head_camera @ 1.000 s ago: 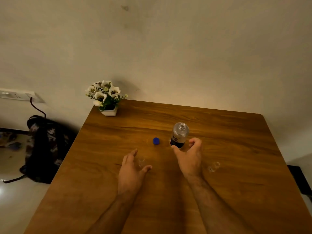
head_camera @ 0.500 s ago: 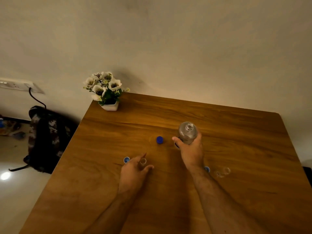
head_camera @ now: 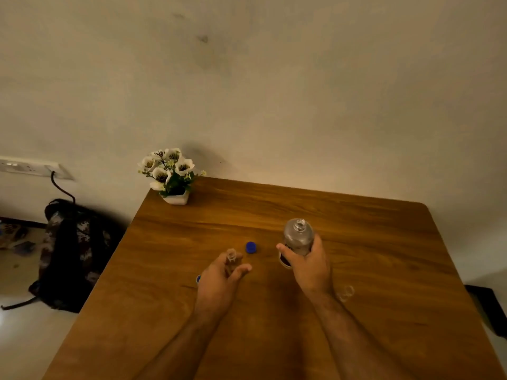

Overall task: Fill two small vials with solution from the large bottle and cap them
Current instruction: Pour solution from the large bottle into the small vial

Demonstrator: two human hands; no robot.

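We take the blue bottle cap, lying flat on the wooden table, as our marker. Well to its left, off the table, a dark patterned bag slumps on the floor; behind and left of the cap, white flowers in a small white pot stand at the table's far corner.

Just left of the cap and nearer to us, our left hand now holds the first vial pinched upright between thumb and fingers, its open mouth showing above them. A second ago this hand was only reaching for it, open over the table. A smaller blue cap peeks out at the hand's left edge.

Right of the marker, our right hand is wrapped around the large bottle, which it was merely approaching a second ago. The bottle looks lifted and leaning slightly, its neck uncapped. Both grasps being set, we judge pouring comes next, with nothing filled yet.

Further right and nearer to us, the second vial waits on the table, apparently on its side.

The bottle is clear, rounded plastic with a dark label band low down; the vials are tiny, transparent, cylindrical, likely slippery. The tabletop shows smooth, warm wood grain.
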